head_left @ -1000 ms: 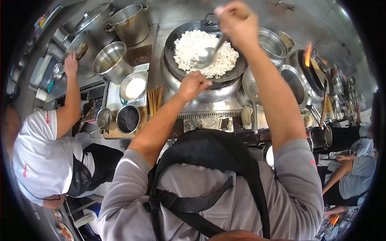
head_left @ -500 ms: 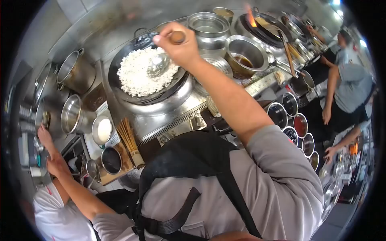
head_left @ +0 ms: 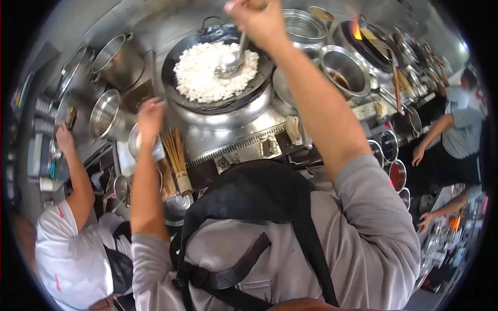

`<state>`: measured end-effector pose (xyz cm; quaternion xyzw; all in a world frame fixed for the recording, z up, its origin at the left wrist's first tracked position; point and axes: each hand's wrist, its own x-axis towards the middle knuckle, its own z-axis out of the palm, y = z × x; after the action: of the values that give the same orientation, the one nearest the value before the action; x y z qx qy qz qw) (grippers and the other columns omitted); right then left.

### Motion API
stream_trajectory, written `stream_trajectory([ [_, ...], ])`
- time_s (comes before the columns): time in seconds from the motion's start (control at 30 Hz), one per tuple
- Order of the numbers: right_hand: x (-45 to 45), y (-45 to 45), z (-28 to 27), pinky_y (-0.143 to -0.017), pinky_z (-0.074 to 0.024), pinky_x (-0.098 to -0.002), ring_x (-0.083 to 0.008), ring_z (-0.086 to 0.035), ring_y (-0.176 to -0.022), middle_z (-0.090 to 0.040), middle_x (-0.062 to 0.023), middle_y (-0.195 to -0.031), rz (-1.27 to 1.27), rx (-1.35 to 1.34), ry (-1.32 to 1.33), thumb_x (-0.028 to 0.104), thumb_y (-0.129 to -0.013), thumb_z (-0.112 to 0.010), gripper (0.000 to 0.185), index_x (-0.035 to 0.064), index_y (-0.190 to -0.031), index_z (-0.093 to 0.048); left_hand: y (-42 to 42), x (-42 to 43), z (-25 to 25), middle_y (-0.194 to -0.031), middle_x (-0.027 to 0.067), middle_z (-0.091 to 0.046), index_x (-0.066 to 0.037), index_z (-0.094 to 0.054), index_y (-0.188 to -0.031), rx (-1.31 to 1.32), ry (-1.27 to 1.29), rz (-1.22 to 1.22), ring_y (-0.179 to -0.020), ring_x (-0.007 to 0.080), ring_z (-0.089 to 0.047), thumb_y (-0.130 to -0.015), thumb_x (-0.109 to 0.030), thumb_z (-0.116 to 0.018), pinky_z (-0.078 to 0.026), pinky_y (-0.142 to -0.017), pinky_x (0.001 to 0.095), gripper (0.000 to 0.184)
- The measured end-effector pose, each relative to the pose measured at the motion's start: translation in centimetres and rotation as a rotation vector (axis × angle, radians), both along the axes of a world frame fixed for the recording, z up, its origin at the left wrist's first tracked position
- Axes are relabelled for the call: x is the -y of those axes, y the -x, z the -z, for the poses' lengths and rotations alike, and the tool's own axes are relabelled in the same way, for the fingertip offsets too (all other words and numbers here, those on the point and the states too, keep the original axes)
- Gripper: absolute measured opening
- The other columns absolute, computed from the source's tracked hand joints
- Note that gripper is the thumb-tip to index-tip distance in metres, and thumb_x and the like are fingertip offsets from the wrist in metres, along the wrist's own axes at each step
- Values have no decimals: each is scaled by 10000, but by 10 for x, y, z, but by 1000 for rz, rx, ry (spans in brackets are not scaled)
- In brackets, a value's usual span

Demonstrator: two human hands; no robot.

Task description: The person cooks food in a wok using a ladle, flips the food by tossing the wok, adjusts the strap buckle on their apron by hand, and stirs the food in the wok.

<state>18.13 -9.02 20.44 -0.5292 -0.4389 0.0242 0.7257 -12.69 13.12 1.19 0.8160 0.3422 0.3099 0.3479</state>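
My right hand (head_left: 259, 23), at the top edge of the view, is closed around the wooden-ended handle of a ladle (head_left: 232, 63). The ladle's round metal bowl presses into a broad heap of white rice (head_left: 199, 78) inside a black wok (head_left: 169, 78). Motion smears my left hand (head_left: 151, 115), raised left of the wok; its fingers are too blurred to read. Below that hand, partly covered by it and the forearm, is a metal bowl (head_left: 133, 143). A bundle of thin bamboo sticks (head_left: 175, 150) stands just right of the left forearm.
Tall steel pots (head_left: 118, 62) and a wide steel bowl (head_left: 105, 115) line the left side. Right of the wok sits a pot with dark liquid (head_left: 345, 72); beyond it, flame (head_left: 357, 29) rises beside another wok. A co-worker in white (head_left: 72, 249) is close on my left; others work at right.
My left hand has swung right and up from the far left toward the wok's side. My right hand is higher and the ladle handle now shows. The whole view has shifted.
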Motion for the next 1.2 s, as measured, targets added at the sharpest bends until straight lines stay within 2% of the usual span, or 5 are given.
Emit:
stream_trajectory([
  [0.17, 47, 44, -95, -463, -382, -250, -63, -499, -533, -579, 27, -662, -256, -314, -306, 96, -883, -754, 144, 89, -817, -626, -107, 143, 0, -833, 120, -676, -56, -710, -925, -25, -635, 418, -777, 337, -669, -937, -313, -703, -524, -684, 427, 257],
  [0.37, -18, -15, 20, -471, -419, -262, -87, -524, -518, -577, 0, -630, -23, -178, -163, 57, -901, -728, 136, 67, -840, -607, -120, 114, -7, -770, 151, -661, -51, -669, -732, -300, -302, 489, -735, 384, -638, -971, -433, -621, -501, -680, 485, 453],
  [0.77, -1, 3, -82, -411, -373, -305, -132, -435, -432, -445, 28, -578, -253, -429, -34, 135, -875, -720, 140, 106, -825, -592, -95, 191, -63, -707, 172, -677, -94, -694, -692, -350, -425, 532, -665, 396, -664, -970, -416, -573, -538, -626, 516, 442],
  [0.93, -62, 6, 3, -483, -438, -289, -99, -547, -553, -620, -16, -702, 288, 169, -276, 195, -864, -764, 168, 62, -876, -663, -110, 173, 20, -695, 148, -677, -116, -672, -666, -253, -615, 355, -658, 384, -666, -938, -400, -624, -526, -587, 511, 396],
  [1.2, 54, 58, -172, -383, -376, -266, -86, -439, -428, -470, 33, -587, -38, -19, -446, 167, -906, -745, 195, 102, -881, -563, -84, 171, -33, -646, 141, -623, -76, -614, -623, -187, -615, 396, -619, 353, -626, -930, -388, -646, -485, -558, 481, 439],
])
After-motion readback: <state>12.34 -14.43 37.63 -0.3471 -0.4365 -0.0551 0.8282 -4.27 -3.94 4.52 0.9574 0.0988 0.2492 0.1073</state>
